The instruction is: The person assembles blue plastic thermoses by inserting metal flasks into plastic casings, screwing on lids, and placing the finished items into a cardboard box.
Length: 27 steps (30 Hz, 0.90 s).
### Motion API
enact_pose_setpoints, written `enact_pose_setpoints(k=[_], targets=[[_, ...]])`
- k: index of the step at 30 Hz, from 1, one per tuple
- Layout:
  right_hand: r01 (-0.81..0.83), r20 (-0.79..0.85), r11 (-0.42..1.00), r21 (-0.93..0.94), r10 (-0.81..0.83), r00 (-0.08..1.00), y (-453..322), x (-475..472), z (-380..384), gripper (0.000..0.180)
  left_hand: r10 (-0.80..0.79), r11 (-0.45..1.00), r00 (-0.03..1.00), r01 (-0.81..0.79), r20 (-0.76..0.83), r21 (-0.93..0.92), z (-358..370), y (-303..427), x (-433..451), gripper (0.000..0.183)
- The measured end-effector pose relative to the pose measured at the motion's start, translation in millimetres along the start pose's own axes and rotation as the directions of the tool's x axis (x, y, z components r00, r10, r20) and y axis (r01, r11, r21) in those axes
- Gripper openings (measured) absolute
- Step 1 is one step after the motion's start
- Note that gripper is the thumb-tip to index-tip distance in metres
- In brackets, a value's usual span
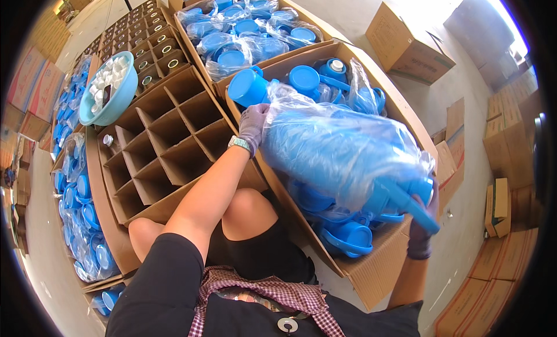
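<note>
A large blue plastic thermos jug point(339, 145) in a clear plastic bag lies slanted over an open cardboard box point(287, 197). My left hand point(254, 126), in a grey-purple glove, grips the bag's upper left end beside a blue lid. My right hand point(422, 226), gloved too, holds the jug's lower right end, close to its blue handle point(413, 206); its fingers are partly hidden. Under the jug are more blue jugs and lids point(348, 234), some bagged. Left of my left hand stands a carton with cardboard dividers point(174, 156); one white-capped bottle point(108, 140) shows in a cell.
A light-blue basin point(130, 91) of small white caps rests at the upper left, by cartons of dark cells with round tops point(148, 45). A second box of bagged blue jugs point(248, 28) stands beyond. Blue-filled boxes line the left side. Cartons point(409, 45) stand on the floor at right.
</note>
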State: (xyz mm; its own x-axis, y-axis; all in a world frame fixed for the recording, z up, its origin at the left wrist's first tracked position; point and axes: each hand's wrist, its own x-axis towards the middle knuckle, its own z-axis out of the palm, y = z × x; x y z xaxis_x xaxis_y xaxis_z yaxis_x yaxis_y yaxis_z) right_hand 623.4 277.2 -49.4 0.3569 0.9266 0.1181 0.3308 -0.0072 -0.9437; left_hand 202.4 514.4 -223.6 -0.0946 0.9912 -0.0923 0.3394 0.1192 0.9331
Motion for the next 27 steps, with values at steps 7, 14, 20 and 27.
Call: enact_pose_setpoints(k=[7,14,20,27], targets=[[0.625,0.559,0.708,-0.329,-0.387,0.733,-97.6,84.8,107.3,0.071,0.046,0.921,0.997,-0.067,0.064,0.383,-1.7,62.9,-35.2,0.056],[0.425,0.523,0.446,-0.788,0.118,0.844,-158.1,91.7,167.0,0.109,0.194,0.981,0.967,-0.192,0.163,-0.029,0.0,65.3,-39.9,0.063],[0.457,0.558,0.364,-0.812,0.255,0.789,-96.2,110.6,216.2,0.1,-0.113,0.98,0.984,0.133,0.138,-0.146,14.8,38.9,-24.6,0.05],[0.45,0.749,0.691,-0.566,0.201,0.632,-2.9,52.7,270.6,0.058,0.153,0.948,0.973,-0.194,0.172,0.254,4.9,28.5,-38.8,0.049]])
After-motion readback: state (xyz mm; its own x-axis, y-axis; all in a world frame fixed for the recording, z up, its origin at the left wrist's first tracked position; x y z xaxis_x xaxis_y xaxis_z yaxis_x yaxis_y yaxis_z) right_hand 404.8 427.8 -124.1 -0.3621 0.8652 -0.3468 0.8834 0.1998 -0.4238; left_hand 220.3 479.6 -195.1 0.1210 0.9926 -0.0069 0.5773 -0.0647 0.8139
